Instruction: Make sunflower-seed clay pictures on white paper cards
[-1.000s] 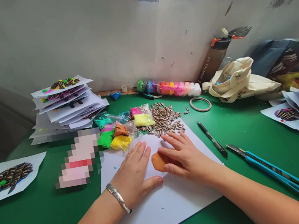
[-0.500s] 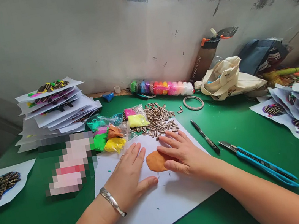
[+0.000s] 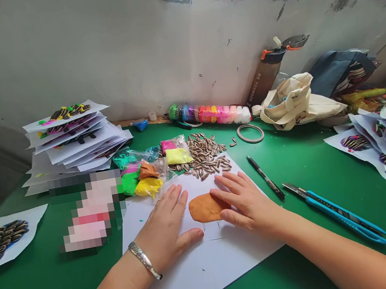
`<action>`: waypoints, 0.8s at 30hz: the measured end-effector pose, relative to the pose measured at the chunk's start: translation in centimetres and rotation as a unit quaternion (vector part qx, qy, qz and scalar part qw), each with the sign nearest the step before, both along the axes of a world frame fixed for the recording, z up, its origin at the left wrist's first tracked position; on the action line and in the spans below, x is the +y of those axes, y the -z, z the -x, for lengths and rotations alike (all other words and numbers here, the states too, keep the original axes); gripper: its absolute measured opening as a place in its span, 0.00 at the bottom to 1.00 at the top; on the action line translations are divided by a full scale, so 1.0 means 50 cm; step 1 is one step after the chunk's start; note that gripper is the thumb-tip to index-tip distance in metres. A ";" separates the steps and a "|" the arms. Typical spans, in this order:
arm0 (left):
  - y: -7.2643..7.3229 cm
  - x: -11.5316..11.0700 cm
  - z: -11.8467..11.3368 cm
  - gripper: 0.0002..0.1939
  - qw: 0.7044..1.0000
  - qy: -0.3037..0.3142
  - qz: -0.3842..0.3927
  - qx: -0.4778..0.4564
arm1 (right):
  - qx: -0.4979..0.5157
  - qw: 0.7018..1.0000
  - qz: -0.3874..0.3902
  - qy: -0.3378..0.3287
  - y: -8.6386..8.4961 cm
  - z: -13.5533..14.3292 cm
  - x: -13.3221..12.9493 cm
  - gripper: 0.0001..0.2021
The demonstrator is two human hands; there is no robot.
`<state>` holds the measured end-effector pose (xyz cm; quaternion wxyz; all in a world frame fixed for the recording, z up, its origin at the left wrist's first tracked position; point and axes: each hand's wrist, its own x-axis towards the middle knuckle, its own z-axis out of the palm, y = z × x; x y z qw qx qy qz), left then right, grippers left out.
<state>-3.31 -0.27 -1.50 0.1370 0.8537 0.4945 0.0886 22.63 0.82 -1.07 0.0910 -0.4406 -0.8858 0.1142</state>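
A flattened piece of orange-brown modelling clay (image 3: 206,208) lies on white paper (image 3: 198,283), with short pencil lines showing just below it. My right hand (image 3: 246,202) rests with fingers spread, its fingertips and thumb on the clay's right end, which they partly cover. Left of the clay, my left hand (image 3: 167,223) lies flat on the paper with its thumb pointing inward, apart from the clay. Beyond my hands is a heap of striped sunflower seeds (image 3: 207,154), beside small bags of coloured clay (image 3: 142,173).
To the right lie a black pen (image 3: 266,176) and a blue utility knife (image 3: 340,215) with its blade out. A tape roll (image 3: 250,133), a row of coloured clay tubs (image 3: 210,113) and a cloth bag (image 3: 290,102) stand behind. Stacked seed pictures (image 3: 72,136) rise at the left.
My right hand has slid a little to the right across the clay, uncovering more of its surface. My left hand has stayed in place.
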 end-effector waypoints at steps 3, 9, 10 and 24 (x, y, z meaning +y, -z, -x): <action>0.008 0.000 0.002 0.39 1.000 0.002 -0.014 -0.015 | 0.023 1.000 -0.005 0.018 0.002 -0.002 0.000 0.26; 0.012 0.000 0.002 0.39 1.000 0.001 -0.019 -0.017 | 0.054 0.999 -0.010 0.002 -0.005 -0.006 0.004 0.20; 0.010 0.000 0.001 0.39 1.000 0.001 -0.017 -0.011 | 0.060 0.998 -0.006 0.005 -0.006 -0.007 0.005 0.20; 0.002 0.002 0.000 0.40 1.000 0.000 0.001 -0.013 | 0.017 0.999 -0.016 -0.022 -0.014 -0.004 -0.006 0.27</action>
